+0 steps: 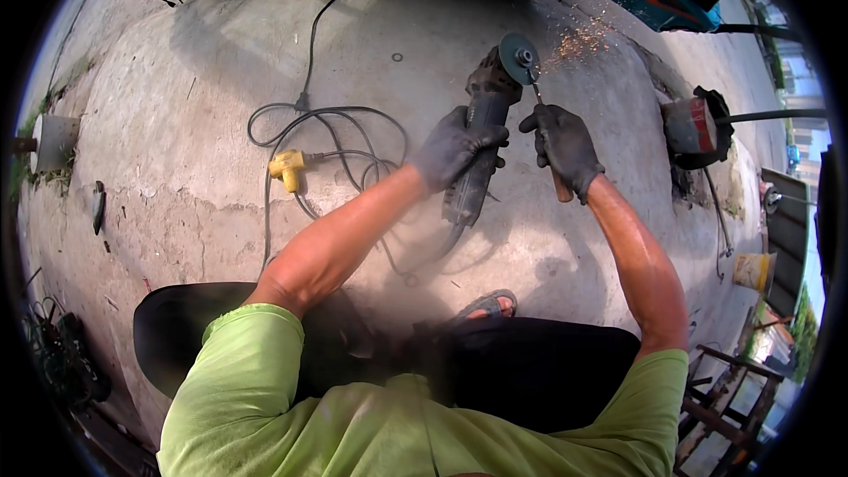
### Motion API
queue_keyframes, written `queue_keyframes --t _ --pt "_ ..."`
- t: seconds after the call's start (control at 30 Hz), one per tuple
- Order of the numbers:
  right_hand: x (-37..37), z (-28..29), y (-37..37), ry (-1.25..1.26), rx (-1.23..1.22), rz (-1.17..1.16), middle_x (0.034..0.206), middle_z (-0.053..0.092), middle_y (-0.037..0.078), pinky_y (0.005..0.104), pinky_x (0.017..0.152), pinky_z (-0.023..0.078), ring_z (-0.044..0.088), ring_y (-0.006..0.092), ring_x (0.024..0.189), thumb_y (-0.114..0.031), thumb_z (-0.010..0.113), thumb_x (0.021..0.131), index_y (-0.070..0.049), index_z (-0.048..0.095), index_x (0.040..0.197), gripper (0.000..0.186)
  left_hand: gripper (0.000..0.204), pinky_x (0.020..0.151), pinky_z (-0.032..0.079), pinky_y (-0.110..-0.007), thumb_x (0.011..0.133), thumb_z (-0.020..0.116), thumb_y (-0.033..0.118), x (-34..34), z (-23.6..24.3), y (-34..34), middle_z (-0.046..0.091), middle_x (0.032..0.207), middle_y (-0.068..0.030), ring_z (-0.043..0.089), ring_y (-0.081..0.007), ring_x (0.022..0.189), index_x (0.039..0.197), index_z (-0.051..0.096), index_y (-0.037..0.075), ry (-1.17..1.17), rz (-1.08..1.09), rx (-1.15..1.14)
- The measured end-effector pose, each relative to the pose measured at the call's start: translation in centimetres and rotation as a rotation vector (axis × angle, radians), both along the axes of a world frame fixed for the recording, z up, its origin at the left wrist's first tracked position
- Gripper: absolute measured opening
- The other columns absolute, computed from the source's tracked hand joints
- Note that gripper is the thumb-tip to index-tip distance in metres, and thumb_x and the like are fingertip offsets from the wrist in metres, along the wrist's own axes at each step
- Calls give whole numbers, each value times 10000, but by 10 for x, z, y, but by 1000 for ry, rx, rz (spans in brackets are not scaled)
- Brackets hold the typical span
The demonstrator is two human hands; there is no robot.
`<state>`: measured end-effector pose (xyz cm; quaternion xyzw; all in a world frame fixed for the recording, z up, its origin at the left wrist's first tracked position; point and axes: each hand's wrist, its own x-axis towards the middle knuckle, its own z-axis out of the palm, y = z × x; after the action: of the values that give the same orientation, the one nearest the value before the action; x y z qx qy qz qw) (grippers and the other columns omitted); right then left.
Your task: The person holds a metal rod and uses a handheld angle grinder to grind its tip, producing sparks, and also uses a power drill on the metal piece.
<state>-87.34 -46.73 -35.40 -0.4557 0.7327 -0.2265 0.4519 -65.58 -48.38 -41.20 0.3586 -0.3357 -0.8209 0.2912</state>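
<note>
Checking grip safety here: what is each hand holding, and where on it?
Left hand grips the grinder around its body; right hand holds a wooden-handled tool by its handle.

1. The left hand wears a dark glove. Its fingers are curled tight around something it grips, with the thumb side on top.
2. The left arm is bare. It comes up from a green sleeve and reaches forward and to the right, slightly bent at the elbow.
3. The right hand wears a dark glove too. It is closed in a fist around something thin, with the knuckles up.
4. The right arm is bare. It comes up from the other green sleeve and leans in to the left.
5. The two hands sit side by side, close but not touching. The right hand is just to the right of the left one.
</note>
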Motion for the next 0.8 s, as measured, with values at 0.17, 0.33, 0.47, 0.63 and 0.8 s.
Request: queue_keyframes --t 0.17,0.33,0.47,0.63,0.8 --pt "3 6 2 95 3 15 627 584 55 361 606 504 602 167 546 -367 537 1039 -29 732 979 395 608 676 650 -371 910 817 282 0 -3 0 711 1045 -187 759 -255 804 1264 459 -58 -8 4 -15" --pt "6 10 1 246 -7 56 667 649 90 380 673 534 656 203 595 -392 513 1023 -69 738 975 397 612 717 659 -367 945 766 276 1 -5 -1 718 1154 -218 766 -271 859 1325 424 -60 -4 -42 -34" --pt "7 11 2 438 -9 126 825 724 128 443 805 540 713 306 793 -414 471 1018 -95 738 1027 416 611 717 655 -367 945 767 274 0 -4 0 717 1147 -211 766 -268 861 1325 422 -59 -15 -41 -28" --pt "3 4 3 665 -82 211 1094 755 159 520 928 518 690 417 1052 -423 458 1029 -106 725 1103 422 609 713 654 -364 946 768 281 0 1 0 717 1139 -204 766 -262 862 1320 429 -60 -42 -34 -45" --pt "1 -2 3 741 -142 246 1145 745 172 535 944 515 678 425 1091 -424 445 1044 -107 712 1124 423 617 714 654 -363 945 772 286 0 4 -1 723 1129 -198 768 -261 864 1325 431 -62 -40 -29 -45"
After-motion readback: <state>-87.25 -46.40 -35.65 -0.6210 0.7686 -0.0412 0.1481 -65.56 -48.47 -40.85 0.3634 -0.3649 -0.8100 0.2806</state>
